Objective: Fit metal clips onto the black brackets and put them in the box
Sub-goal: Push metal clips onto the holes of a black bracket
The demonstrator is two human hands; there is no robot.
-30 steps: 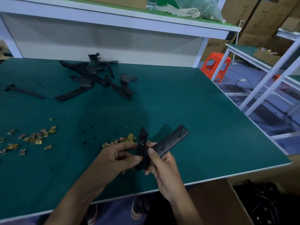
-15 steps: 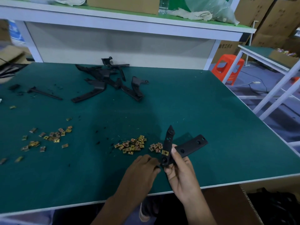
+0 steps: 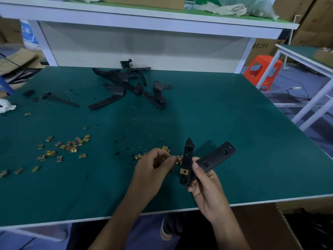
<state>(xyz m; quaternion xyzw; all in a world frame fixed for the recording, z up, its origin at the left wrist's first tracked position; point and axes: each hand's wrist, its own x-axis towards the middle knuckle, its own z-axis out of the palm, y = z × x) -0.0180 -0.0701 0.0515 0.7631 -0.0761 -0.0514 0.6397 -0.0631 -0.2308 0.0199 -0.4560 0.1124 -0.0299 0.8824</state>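
My right hand (image 3: 205, 184) grips a black V-shaped bracket (image 3: 214, 157) above the table's front edge. One gold metal clip (image 3: 184, 171) sits fitted on the bracket's upright arm. My left hand (image 3: 153, 166) hovers just left of the bracket over a small heap of loose clips (image 3: 164, 150), fingers curled and pinched; whether a clip is between them I cannot tell. A second scatter of clips (image 3: 68, 145) lies to the left. A pile of black brackets (image 3: 129, 85) rests at the back of the green table (image 3: 234, 123).
A cardboard box (image 3: 266, 226) with dark parts stands below the table's front right corner. A thin black strip (image 3: 60, 100) and white cloth (image 3: 6, 107) lie at left. A white shelf spans the back; an orange stool (image 3: 263, 71) stands to the right.
My left hand has left the bracket and moved left to the clip heap. A gold clip now shows on the bracket's upright arm. The view shifted left.
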